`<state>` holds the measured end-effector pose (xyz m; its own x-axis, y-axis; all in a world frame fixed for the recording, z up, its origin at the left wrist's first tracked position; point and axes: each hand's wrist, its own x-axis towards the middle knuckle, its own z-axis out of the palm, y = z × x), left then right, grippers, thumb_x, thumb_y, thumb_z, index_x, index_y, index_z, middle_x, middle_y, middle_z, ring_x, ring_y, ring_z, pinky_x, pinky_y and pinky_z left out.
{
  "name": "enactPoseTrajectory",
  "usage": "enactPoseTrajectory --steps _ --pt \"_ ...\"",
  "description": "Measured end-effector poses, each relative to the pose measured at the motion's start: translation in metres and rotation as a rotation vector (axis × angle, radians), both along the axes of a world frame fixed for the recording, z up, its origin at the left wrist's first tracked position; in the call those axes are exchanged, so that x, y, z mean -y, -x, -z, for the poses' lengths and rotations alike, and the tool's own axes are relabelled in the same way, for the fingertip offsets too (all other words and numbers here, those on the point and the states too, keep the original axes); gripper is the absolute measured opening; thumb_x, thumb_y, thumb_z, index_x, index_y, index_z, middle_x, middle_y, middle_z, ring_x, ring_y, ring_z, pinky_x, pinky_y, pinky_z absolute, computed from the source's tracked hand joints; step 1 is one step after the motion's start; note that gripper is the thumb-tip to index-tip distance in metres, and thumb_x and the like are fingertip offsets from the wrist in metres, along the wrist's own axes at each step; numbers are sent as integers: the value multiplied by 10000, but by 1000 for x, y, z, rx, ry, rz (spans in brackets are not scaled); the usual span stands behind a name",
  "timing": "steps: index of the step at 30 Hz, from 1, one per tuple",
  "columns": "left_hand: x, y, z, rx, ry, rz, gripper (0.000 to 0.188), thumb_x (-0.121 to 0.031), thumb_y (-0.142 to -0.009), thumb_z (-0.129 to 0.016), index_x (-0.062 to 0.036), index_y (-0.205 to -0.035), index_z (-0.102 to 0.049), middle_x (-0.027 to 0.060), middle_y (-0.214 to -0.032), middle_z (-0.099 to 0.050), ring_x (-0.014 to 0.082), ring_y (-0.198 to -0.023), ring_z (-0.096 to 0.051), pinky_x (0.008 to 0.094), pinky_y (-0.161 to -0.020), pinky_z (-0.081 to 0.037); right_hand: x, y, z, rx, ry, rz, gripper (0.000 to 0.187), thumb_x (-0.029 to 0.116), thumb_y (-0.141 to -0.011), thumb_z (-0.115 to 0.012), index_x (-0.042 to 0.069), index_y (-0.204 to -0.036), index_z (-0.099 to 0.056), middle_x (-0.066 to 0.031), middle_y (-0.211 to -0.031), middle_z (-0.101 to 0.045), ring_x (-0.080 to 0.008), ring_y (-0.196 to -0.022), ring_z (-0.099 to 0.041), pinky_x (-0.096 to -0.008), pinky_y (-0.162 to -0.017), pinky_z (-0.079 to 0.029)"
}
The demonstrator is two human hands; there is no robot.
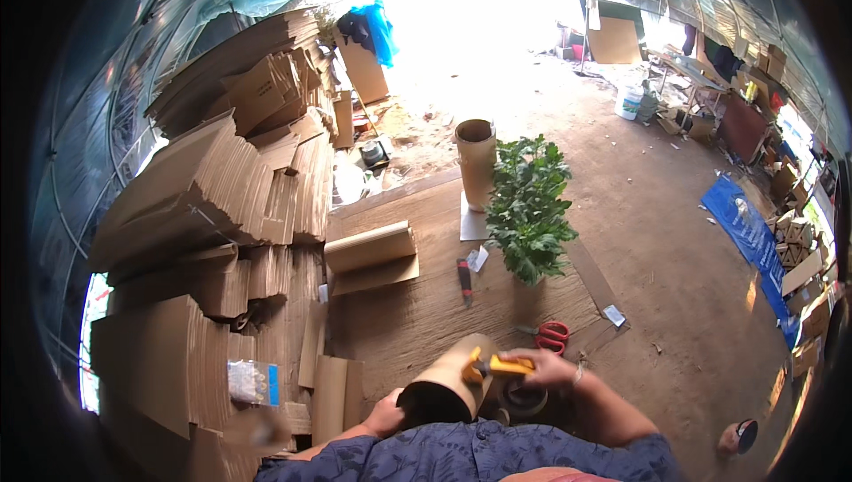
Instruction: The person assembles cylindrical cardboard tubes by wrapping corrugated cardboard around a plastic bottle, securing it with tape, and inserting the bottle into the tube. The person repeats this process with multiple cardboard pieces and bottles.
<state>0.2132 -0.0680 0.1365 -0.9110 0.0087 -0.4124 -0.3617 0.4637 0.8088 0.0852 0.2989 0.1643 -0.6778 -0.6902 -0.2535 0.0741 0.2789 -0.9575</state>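
A rolled tube of brown card (455, 367) lies tilted close to my body, its dark open end toward me. My left hand (384, 414) grips the tube's left rim, fingers partly hidden. My right hand (555, 370) is closed around a yellow hand tool (508, 365), whose head meets the tube's upper right side; its exact kind is blurred. Under that hand sits a roll of tape (525, 399), partly covered. Red-handled scissors (552, 336) lie just beyond. Farther off are a red and black knife-like tool (464, 281) and a white tag (477, 258).
A leafy green plant (531, 207) stands beside an upright brown tube (477, 162) on the wooden board (399, 322). Bent cardboard (373, 256) lies left of them. Tall stacks of flattened cardboard (213, 189) line the left side. A blue sheet (750, 238) lies at right.
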Motion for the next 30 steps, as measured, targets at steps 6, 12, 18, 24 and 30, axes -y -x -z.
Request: enactPoseTrajectory --steps 6,12,18,24,30 --pt "-20 47 -70 76 543 639 670 -154 -856 -546 -159 -1499 -358 222 -1181 -651 390 -1023 -654 449 -872 -520 57 56 -46 -56 -359 -365 673 145 -737 -667 196 -1399 -555 -93 -1142 -686 -188 -979 -643 -302 -887 -500" --pt "17 -21 -17 -115 418 400 648 -360 -919 -570 -90 -1479 -386 236 -1246 -615 375 -1134 -615 406 -956 -500 2 -31 -16 -118 -284 -295 643 172 -763 -652 208 -1397 -551 -111 -1276 -653 -256 -1115 -652 -332 -992 -484" --pt "26 -53 59 -111 -517 -343 326 -156 -981 -546 -5 -1268 -578 128 -1186 -670 218 -1099 -621 358 -980 -487 59 12 -32 -129 -275 -332 641 77 -714 -733 118 -1340 -597 -97 -1275 -661 -166 -1109 -631 -301 -992 -478" --pt "-10 -24 -30 16 296 84 638 -240 -903 -643 -57 -1460 -391 247 -1319 -576 376 -1192 -586 427 -1028 -452 105 69 -45 -171 -429 -497 618 -5 -685 -657 116 -1291 -631 -86 -1168 -705 -154 -1014 -653 -289 -934 -503" --pt "20 -36 -19 -274 554 324 554 -170 -914 -529 -73 -1449 -424 251 -1043 -669 428 -885 -655 481 -798 -537 97 34 -43 -207 -408 -462 648 15 -686 -626 155 -1318 -615 -131 -1186 -688 -220 -987 -672 -319 -898 -516"
